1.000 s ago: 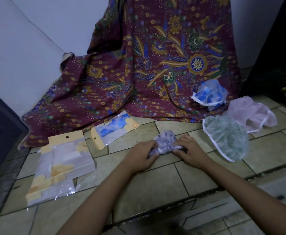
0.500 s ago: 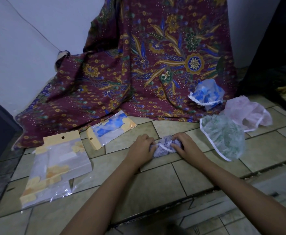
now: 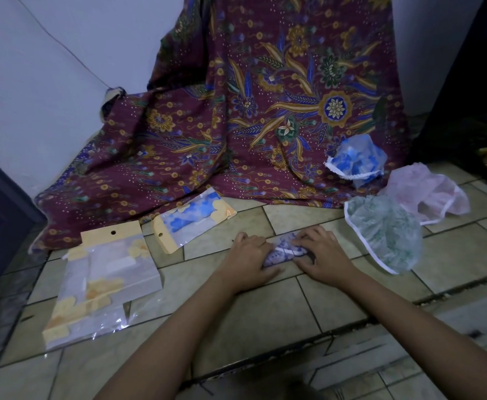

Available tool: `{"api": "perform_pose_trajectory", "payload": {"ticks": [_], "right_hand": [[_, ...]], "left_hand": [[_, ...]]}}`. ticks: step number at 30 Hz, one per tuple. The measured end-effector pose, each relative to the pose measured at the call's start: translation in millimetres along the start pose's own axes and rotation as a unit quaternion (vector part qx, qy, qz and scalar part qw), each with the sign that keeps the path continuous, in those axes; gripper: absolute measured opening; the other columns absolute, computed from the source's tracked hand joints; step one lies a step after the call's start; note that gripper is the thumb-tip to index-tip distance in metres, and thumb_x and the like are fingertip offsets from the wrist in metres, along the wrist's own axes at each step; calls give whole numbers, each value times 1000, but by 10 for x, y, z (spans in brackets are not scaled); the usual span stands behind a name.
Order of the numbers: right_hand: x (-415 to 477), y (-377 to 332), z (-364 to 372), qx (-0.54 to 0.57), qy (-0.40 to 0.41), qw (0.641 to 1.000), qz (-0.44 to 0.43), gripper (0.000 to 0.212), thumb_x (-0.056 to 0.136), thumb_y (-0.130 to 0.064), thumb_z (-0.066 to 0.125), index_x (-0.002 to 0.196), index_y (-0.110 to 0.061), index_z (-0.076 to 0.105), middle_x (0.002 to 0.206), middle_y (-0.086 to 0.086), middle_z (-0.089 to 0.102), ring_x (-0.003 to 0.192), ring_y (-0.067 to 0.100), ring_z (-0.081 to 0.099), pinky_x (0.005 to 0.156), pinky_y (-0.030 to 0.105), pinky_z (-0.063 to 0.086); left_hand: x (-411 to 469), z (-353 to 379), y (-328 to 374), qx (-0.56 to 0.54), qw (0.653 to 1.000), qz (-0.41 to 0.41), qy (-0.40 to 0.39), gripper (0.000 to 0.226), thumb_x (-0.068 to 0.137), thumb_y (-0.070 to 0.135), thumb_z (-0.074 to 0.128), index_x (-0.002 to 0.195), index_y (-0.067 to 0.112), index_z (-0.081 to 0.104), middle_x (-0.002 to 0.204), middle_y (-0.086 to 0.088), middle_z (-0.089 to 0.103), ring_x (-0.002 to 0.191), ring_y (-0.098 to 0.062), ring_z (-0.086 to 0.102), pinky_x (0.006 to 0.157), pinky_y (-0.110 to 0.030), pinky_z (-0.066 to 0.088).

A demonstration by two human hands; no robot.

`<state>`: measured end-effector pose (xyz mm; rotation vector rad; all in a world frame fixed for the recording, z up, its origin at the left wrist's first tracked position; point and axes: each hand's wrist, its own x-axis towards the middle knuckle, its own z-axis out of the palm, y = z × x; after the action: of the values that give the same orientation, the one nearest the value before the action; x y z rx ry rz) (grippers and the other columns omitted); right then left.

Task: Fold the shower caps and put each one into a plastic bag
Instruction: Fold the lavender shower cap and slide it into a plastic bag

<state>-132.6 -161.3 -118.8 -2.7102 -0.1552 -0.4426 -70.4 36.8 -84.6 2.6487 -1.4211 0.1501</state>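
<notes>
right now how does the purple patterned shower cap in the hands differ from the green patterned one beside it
The purple patterned shower cap is folded into a narrow strip; the green patterned shower cap lies loose and puffy. The left hand and right hand hold the purple cap; the green cap lies untouched. Both have white trim.

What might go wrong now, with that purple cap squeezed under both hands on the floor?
The folded purple-patterned plastic shower cap is held flat only by the left hand and right hand; its elastic may spring it open on release. The stack of clear plastic bags with yellow headers lies to the left, so fetching one probably leaves a single hand holding the fold.
</notes>
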Motion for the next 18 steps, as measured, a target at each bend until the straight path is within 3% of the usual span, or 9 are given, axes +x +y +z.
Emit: {"api": "perform_pose_trajectory", "payload": {"ticks": [3,6,10,14,18], "right_hand": [[25,-3,-9,37,5,999,3,52,77,-51,43,98,-11,69,92,3,59,94,18,49,76,29,30],[50,-27,-33,94,22,995,30,46,79,-49,42,87,-9,64,80,-1,54,83,19,50,70,30,32],[56,-49,-56,142,35,985,90,38,81,-43,47,99,-11,55,89,1,56,85,22,52,72,30,34],[78,-58,-21,72,16,991,111,23,90,-22,57,110,-10,54,99,12,58,96,29,50,77,32,33],[66,-99,-1,-39,46,993,102,15,88,-25,56,101,-20,61,101,9,55,93,29,51,76,36,36]], "left_hand": [[20,-40,-29,-11,999,-19,-31,43,92,41,47,129,17,50,118,-4,59,111,-21,50,92,-31,22],[73,-57,-17,-43,998,-34,-21,36,96,31,41,129,17,44,110,-8,64,101,-26,55,89,-32,22],[128,-18,80,17,998,-63,-8,22,97,22,36,116,13,42,103,-10,65,93,-30,55,85,-35,25],[172,-3,67,93,991,-87,39,27,78,28,36,78,21,62,79,2,66,73,-19,59,71,-30,29],[186,-48,5,69,995,-68,1,32,72,33,38,73,24,69,83,5,67,76,-14,65,75,-30,27]]}}
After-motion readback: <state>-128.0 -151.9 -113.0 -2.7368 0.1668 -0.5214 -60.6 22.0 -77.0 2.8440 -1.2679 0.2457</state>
